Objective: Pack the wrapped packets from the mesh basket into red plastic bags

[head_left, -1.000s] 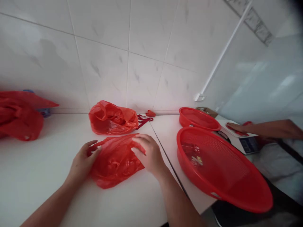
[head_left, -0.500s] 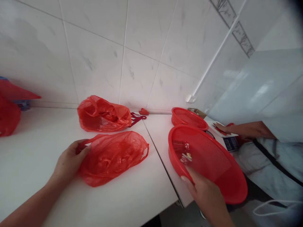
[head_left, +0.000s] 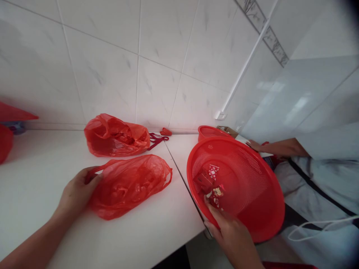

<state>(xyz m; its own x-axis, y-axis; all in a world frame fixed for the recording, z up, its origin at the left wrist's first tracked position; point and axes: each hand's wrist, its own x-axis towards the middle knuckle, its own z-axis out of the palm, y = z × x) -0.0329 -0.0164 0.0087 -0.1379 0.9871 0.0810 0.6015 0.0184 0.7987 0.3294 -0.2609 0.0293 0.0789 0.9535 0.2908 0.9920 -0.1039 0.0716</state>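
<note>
My left hand [head_left: 80,190] pinches the handle of a thin red plastic bag [head_left: 131,185] that lies on the white table [head_left: 157,228]. My right hand [head_left: 228,228] grips the near rim of a round red plastic basket [head_left: 249,194] with perforated walls, which is tilted so its inside faces me. Several small wrapped pieces rest at the basket's left side, among them a red one with white dots [head_left: 213,171]. My right fingers reach over the rim close to these pieces.
A second red bag [head_left: 117,136] lies behind, near the tiled wall, beside dark red straps [head_left: 157,140]. Another red basket [head_left: 210,130] stands at the back right. A person's arm [head_left: 283,147] reaches in from the right. More red plastic [head_left: 5,138] is at far left.
The basket has swung left and tipped more toward me, so the wrapped pieces show better. The view has shifted slightly right. My left hand still holds the bag handle.
</note>
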